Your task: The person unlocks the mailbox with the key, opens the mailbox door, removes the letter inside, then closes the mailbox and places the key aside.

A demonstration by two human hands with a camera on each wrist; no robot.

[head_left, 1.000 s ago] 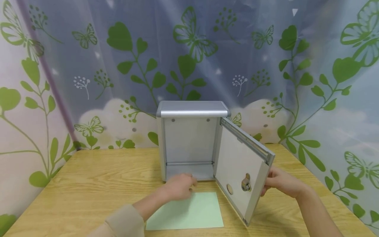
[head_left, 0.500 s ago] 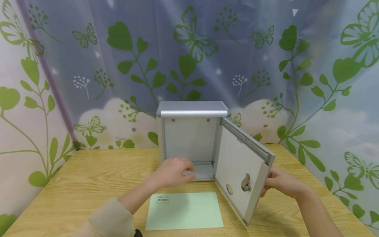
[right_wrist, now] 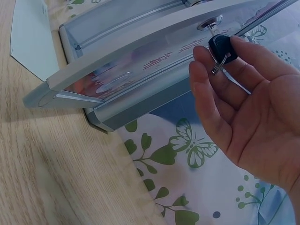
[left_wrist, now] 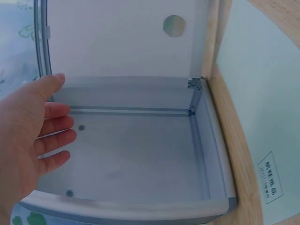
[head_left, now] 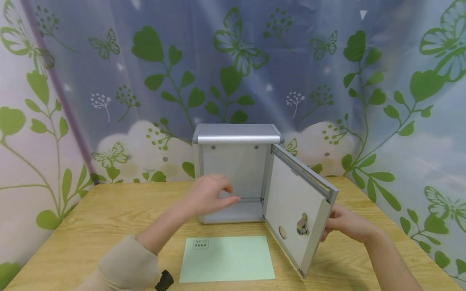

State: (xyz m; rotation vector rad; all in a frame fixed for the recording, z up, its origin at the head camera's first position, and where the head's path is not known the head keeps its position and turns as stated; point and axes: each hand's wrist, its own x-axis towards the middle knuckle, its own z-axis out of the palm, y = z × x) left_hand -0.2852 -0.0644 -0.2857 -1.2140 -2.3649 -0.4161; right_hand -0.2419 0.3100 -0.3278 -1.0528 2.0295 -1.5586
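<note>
A silver metal box [head_left: 238, 132] stands upright on the table, its hinged door [head_left: 291, 202] swung out to the right. In front of the box's opening hovers my left hand [head_left: 209, 196], fingers loosely bent and holding nothing. The left wrist view shows the bare inside [left_wrist: 136, 150] of the box beside those fingers. At the door's outer side, my right hand [right_wrist: 248, 103] pinches a black-headed key [right_wrist: 221, 47] that sits in the door lock [right_wrist: 209, 22]. Another key [right_wrist: 217, 68] dangles from its ring. A pale green paper [head_left: 227, 260] with a small printed frame lies flat before the box.
Wooden table [head_left: 120, 226] surrounds the box, with bare surface to its left. A patterned curtain [head_left: 164, 89] hangs close behind and along both sides. A small black object [head_left: 164, 280] shows beside the left sleeve. The door's lower corner reaches toward the table's front right.
My left hand has lifted up and left from over the green paper, uncovering its printed corner, and its fingers have spread somewhat. Right hand, door and box have stayed in place.
</note>
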